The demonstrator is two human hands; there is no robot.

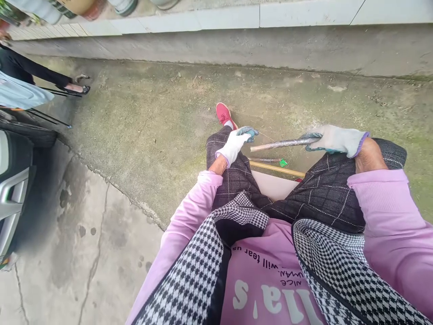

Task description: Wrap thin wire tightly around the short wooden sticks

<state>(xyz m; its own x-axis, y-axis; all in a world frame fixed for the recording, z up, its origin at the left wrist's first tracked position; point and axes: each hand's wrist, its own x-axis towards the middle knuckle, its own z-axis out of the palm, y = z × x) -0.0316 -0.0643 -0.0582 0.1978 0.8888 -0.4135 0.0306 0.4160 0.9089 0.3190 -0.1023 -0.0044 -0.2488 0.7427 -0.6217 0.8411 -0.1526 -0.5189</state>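
Note:
My right hand, in a white work glove with a bluish coated palm, is closed around a wooden stick. Silvery wire or thread is wound along much of this stick, and its bare pale end points left. In the matching glove, my left hand pinches a fine strand that runs across to the stick. Below the hands, between my knees, lie a thinner dark stick with a green piece at its end and a yellowish rod. A pale flat surface shows beneath them.
A low concrete ledge with white tiles crosses the top, with pots on it at upper left. Another person's leg and thin dark poles are at far left, above a vehicle wheel. Mossy concrete ground surrounds me.

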